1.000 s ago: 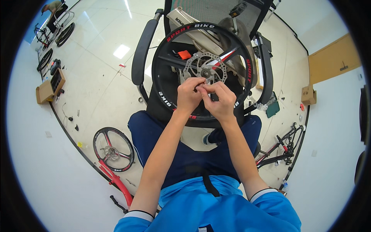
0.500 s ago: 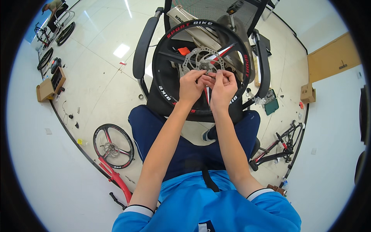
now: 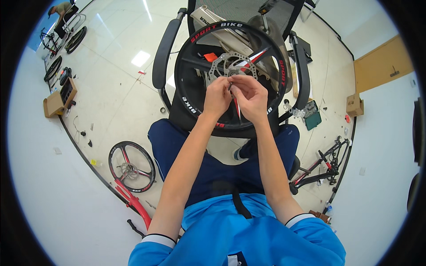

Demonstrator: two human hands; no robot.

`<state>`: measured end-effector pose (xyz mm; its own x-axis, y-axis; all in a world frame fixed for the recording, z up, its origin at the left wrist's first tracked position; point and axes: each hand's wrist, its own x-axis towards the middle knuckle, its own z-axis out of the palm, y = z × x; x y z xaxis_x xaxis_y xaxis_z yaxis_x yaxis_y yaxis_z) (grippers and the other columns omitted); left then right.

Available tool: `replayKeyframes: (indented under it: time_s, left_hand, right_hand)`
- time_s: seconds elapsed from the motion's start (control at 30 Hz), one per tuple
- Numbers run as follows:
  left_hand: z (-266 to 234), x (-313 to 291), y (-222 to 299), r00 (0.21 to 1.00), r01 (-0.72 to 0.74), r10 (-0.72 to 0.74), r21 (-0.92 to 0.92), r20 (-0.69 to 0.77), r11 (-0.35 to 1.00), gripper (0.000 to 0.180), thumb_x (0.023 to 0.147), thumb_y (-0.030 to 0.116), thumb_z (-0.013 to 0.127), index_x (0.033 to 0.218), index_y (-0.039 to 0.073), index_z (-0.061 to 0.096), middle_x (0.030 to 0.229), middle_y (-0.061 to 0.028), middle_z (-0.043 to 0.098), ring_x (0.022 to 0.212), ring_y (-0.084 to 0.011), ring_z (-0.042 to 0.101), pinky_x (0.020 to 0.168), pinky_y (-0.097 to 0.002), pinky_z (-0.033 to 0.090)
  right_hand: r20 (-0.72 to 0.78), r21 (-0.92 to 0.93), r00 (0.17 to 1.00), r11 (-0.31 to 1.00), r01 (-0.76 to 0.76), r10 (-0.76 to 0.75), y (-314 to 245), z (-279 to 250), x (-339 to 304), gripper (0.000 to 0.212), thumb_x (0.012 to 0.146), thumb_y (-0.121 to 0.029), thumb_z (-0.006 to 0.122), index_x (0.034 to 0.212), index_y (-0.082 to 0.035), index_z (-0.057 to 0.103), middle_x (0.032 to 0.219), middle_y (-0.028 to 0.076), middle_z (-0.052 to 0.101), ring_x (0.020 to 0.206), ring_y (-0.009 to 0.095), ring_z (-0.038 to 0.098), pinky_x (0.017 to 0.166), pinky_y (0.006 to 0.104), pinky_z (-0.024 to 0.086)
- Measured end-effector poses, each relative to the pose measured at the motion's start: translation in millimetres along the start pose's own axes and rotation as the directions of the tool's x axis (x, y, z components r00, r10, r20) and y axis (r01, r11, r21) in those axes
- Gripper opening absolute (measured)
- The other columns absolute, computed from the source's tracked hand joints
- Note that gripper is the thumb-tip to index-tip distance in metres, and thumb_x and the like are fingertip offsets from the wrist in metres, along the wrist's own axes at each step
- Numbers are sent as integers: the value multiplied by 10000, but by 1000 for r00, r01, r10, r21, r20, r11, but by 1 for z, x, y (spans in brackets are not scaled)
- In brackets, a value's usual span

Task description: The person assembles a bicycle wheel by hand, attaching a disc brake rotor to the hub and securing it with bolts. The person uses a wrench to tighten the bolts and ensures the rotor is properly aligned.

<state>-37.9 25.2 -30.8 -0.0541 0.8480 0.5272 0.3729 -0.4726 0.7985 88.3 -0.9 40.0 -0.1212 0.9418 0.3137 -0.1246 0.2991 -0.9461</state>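
One small, dark piece (image 3: 230, 86) is being pinched by the left hand (image 3: 217, 95) and the right hand (image 3: 252, 98) above a black, three-spoked bicycle wheel (image 3: 195, 63).

Red and white lettering (image 3: 204, 33) rings the black wheel (image 3: 195, 63).

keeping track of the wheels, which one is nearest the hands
The three-spoke wheel on the black chair, beneath the left hand and right hand; its twin is by the red frame, lower left; other wheels are upper left.
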Motion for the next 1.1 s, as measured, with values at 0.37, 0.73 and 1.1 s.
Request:
replayKeyframes:
  time_s: [0.37,0.73,1.1]
  left_hand:
    - [-21,12,10,980,103,-77,-137,181,985,320,772,-46,680,1072,41,748,933,-151,723,856,-351,703,741,-388,565]
    - [-2,-1,16,984,45,-48,-18,-170,999,206,756,3,739,957,35,776,848,-129,745,752,-269,709,688,-351,568]
    - [2,-3,16,981,4,1,28,-192,1000,235,773,-56,712,988,18,768,878,-141,747,727,-261,714,667,-334,569]
  right_hand:
    - [139,-214,985,968,129,-101,-4,-7,1,212,830,70,747,1038,43,717,1022,97,738,922,159,739,854,295,615]
    - [-202,-46,978,997,-58,48,15,13,-1,104,876,15,743,888,51,646,859,77,727,794,135,738,686,256,590]
    - [-74,-419,968,888,190,-242,21,-3,3,106,811,37,769,909,19,734,820,95,719,740,133,698,659,251,539]
